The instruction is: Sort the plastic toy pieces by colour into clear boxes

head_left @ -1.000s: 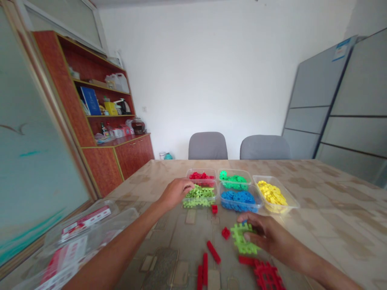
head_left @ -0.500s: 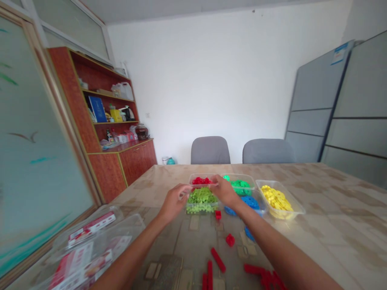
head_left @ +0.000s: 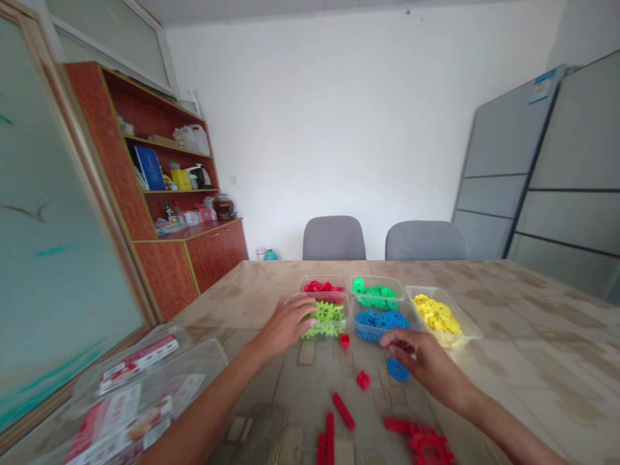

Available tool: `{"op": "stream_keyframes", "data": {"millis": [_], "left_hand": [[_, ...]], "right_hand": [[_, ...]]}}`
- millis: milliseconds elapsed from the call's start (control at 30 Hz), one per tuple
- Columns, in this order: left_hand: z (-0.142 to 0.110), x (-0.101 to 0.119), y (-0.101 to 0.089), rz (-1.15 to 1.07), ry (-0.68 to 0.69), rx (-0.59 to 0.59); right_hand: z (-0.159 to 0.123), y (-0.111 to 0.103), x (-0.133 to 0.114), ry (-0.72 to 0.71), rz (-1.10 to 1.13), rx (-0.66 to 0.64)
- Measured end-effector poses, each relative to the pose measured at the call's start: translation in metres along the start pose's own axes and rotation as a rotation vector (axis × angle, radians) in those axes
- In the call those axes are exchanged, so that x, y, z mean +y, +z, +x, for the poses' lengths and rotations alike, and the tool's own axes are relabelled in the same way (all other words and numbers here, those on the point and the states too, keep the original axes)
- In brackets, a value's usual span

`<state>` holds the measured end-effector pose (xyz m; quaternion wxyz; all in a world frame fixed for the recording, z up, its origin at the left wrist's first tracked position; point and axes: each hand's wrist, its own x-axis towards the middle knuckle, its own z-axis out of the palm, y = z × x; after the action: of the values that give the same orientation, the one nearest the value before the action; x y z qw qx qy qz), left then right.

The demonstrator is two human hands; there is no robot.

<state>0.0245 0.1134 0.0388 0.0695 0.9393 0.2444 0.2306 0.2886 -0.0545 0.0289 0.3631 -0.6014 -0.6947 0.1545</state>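
My left hand (head_left: 289, 325) is open, its fingers stretched over the left side of a clear tub (head_left: 323, 330) of lime-green interlocking pieces (head_left: 329, 311). At the near edge of a tub of blue discs (head_left: 382, 324), my right hand (head_left: 422, 357) hangs with bent fingers and a gap by the thumb; nothing shows in it. Just below its fingers, a loose blue notched disc (head_left: 398, 369) lies on the table. Small red pieces, a cube (head_left: 345, 340) and a knobbed connector (head_left: 363, 380), lie between the hands. Nearer are red sticks (head_left: 343, 411) and a joined red piece (head_left: 430, 445).
Behind stand tubs of red pieces (head_left: 323, 287) and green discs (head_left: 378, 297); a tub of yellow discs (head_left: 438, 316) is at right. Clear plastic lids (head_left: 145, 387) with labels lie on the left of the table (head_left: 513, 310). Two grey chairs (head_left: 334, 239) stand beyond it.
Both hands have parted from the far edge of the lime-green tub. My right hand has moved right and nearer, to the loose blue disc. My left hand now lies flatter over the tub's left side.
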Motion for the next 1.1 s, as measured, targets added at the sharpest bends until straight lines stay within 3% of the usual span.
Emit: {"op": "stream_keyframes", "data": {"millis": [233,567,833,1100], "left_hand": [[-0.006,-0.013,0.003,0.103,-0.058,-0.06],[0.001,0.006,0.009,0.181,-0.025,-0.11],[0.013,0.004,0.01,0.188,-0.035,-0.076],[-0.004,0.01,-0.003,0.14,0.141,-0.118]], "right_hand": [[-0.004,-0.008,-0.002,-0.018,-0.012,-0.103],[-0.008,-0.013,-0.014,-0.046,-0.037,-0.208],[-0.009,-0.011,-0.009,-0.022,0.0,-0.221],[-0.011,-0.013,-0.013,-0.03,0.01,-0.23]]}}
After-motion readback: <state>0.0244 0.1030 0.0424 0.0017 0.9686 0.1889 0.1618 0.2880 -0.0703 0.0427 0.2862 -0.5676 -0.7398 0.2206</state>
